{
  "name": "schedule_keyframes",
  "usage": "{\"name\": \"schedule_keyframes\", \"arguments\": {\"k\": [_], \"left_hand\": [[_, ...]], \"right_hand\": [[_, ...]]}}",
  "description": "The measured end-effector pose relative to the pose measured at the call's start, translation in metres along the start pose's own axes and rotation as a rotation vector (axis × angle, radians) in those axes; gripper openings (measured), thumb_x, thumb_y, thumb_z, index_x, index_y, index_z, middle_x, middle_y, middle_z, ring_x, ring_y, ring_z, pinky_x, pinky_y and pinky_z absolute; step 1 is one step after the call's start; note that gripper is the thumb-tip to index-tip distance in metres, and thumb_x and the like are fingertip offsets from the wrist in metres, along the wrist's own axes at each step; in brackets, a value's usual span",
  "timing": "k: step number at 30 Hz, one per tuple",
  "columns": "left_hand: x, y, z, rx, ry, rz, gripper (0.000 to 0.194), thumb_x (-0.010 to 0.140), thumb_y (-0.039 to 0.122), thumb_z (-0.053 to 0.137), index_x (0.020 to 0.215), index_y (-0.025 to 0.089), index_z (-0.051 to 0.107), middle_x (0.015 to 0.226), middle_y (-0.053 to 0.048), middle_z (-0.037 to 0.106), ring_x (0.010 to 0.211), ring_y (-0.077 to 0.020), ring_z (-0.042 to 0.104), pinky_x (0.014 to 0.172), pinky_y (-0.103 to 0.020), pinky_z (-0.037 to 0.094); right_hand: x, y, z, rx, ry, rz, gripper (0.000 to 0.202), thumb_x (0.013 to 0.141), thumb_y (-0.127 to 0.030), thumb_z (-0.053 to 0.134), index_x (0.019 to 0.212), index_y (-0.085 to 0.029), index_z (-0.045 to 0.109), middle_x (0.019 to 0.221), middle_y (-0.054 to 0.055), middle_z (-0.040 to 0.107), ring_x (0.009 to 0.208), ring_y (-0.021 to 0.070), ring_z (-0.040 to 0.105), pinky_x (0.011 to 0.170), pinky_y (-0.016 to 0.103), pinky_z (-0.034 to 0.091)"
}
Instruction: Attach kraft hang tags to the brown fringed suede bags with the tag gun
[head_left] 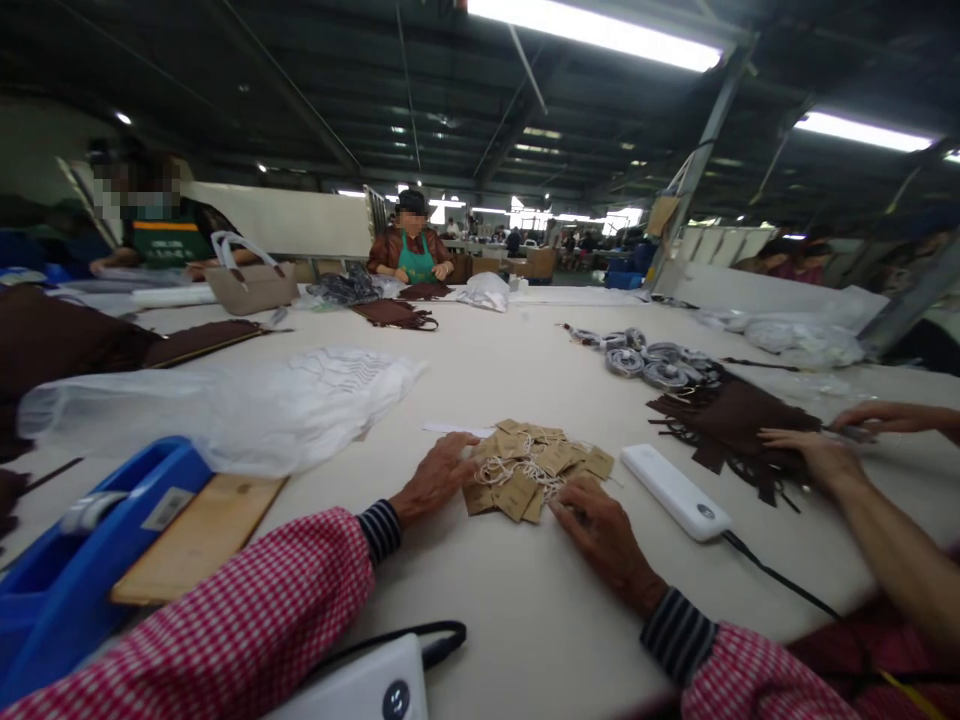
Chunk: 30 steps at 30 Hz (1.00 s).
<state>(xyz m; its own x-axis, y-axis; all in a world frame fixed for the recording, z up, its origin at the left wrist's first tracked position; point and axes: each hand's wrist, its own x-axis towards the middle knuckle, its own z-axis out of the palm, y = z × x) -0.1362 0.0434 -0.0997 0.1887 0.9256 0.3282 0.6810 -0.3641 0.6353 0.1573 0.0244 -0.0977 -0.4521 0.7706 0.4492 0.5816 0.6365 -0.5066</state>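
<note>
A loose heap of brown paper hang tags with white strings lies on the white table in front of me. My left hand rests against the heap's left side, its fingers reaching forward along the edge. At the right side, my right hand touches the tags with bent, loosely parted fingers. Neither hand visibly lifts a tag. Behind my left fingertips lies a white paper strip, partly hidden. A white power bank with a black cable lies right of my right hand.
To the left are a blue tape dispenser, a tan board and clear plastic bags. Another white device sits near me. At right, a co-worker's hands handle a brown fringed bag beside wrapped straps. Two people work opposite.
</note>
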Motion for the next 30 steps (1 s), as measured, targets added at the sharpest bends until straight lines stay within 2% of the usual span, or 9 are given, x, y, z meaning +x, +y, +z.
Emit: {"name": "schedule_keyframes", "arguments": {"k": [2, 4, 6, 8, 12, 17, 21, 25, 30], "left_hand": [[0.002, -0.016, -0.016, 0.167, 0.028, 0.03, 0.026, 0.099, 0.035, 0.049, 0.115, 0.02, 0.064, 0.124, -0.009, 0.065, 0.118, -0.0253, 0.057, 0.107, -0.043, 0.046], [0.011, -0.029, -0.03, 0.385, 0.022, 0.044, 0.022, 0.097, 0.025, 0.05, 0.114, 0.019, 0.063, 0.125, -0.01, 0.064, 0.119, -0.0254, 0.055, 0.107, -0.042, 0.045], [0.025, -0.035, -0.038, 0.598, -0.037, 0.033, 0.025, 0.097, 0.022, 0.052, 0.119, 0.017, 0.061, 0.128, -0.012, 0.061, 0.121, -0.0266, 0.053, 0.103, -0.042, 0.048], [0.038, -0.038, -0.04, 0.723, -0.108, 0.021, 0.023, 0.097, 0.025, 0.053, 0.117, 0.016, 0.062, 0.123, -0.014, 0.062, 0.117, -0.0286, 0.054, 0.095, -0.042, 0.052], [0.05, -0.037, -0.037, 0.771, -0.164, 0.073, 0.021, 0.099, 0.015, 0.043, 0.1, 0.015, 0.064, 0.109, -0.015, 0.063, 0.107, -0.0283, 0.056, 0.082, -0.04, 0.053], [0.042, -0.041, -0.04, 0.817, -0.182, 0.099, 0.027, 0.097, 0.008, 0.038, 0.099, 0.014, 0.064, 0.107, -0.016, 0.064, 0.105, -0.0271, 0.056, 0.08, -0.037, 0.052], [0.032, -0.049, -0.053, 0.851, -0.134, 0.011, 0.027, 0.096, 0.01, 0.038, 0.097, 0.013, 0.065, 0.101, -0.017, 0.067, 0.097, -0.0267, 0.061, 0.078, -0.037, 0.051], [0.027, -0.056, -0.069, 0.866, -0.083, -0.073, 0.027, 0.097, 0.021, 0.04, 0.094, 0.013, 0.065, 0.096, -0.015, 0.07, 0.086, -0.0261, 0.067, 0.074, -0.036, 0.05], [0.033, -0.06, -0.08, 0.828, 0.031, -0.161, 0.029, 0.095, 0.018, 0.037, 0.097, 0.009, 0.065, 0.101, -0.021, 0.069, 0.092, -0.0292, 0.069, 0.075, -0.035, 0.047]], "right_hand": [[0.0, 0.001, 0.001, -0.019, -0.007, 0.054, 0.029, 0.101, -0.033, 0.051, 0.076, -0.021, 0.057, 0.083, 0.005, 0.061, 0.082, 0.0213, 0.057, 0.076, 0.035, 0.046], [0.001, 0.0, 0.002, -0.034, -0.029, 0.076, 0.029, 0.1, -0.034, 0.052, 0.074, -0.021, 0.057, 0.081, 0.004, 0.06, 0.08, 0.0211, 0.056, 0.074, 0.035, 0.044], [0.003, -0.002, 0.004, -0.036, -0.04, 0.084, 0.028, 0.1, -0.035, 0.052, 0.075, -0.021, 0.058, 0.083, 0.004, 0.061, 0.082, 0.0214, 0.057, 0.076, 0.035, 0.043], [0.004, -0.002, 0.004, -0.026, -0.045, 0.095, 0.029, 0.1, -0.036, 0.051, 0.076, -0.021, 0.058, 0.085, 0.004, 0.062, 0.083, 0.0216, 0.057, 0.077, 0.035, 0.043], [0.004, 0.001, 0.004, 0.01, -0.059, 0.117, 0.031, 0.101, -0.039, 0.048, 0.077, -0.021, 0.057, 0.085, 0.004, 0.063, 0.084, 0.0215, 0.058, 0.077, 0.034, 0.044], [0.005, 0.002, 0.004, -0.007, -0.048, 0.13, 0.032, 0.1, -0.04, 0.048, 0.075, -0.021, 0.055, 0.083, 0.004, 0.062, 0.08, 0.0214, 0.057, 0.073, 0.034, 0.044], [0.005, 0.002, 0.004, -0.018, -0.022, 0.093, 0.031, 0.1, -0.038, 0.048, 0.075, -0.021, 0.055, 0.082, 0.004, 0.063, 0.079, 0.0211, 0.058, 0.073, 0.034, 0.044], [0.005, 0.001, 0.004, -0.045, -0.013, 0.099, 0.032, 0.1, -0.037, 0.049, 0.073, -0.021, 0.054, 0.08, 0.003, 0.061, 0.077, 0.0199, 0.057, 0.071, 0.032, 0.043], [0.005, 0.001, 0.004, -0.038, -0.004, 0.1, 0.033, 0.1, -0.036, 0.051, 0.071, -0.02, 0.053, 0.078, 0.002, 0.06, 0.076, 0.0193, 0.056, 0.07, 0.031, 0.043]]}}
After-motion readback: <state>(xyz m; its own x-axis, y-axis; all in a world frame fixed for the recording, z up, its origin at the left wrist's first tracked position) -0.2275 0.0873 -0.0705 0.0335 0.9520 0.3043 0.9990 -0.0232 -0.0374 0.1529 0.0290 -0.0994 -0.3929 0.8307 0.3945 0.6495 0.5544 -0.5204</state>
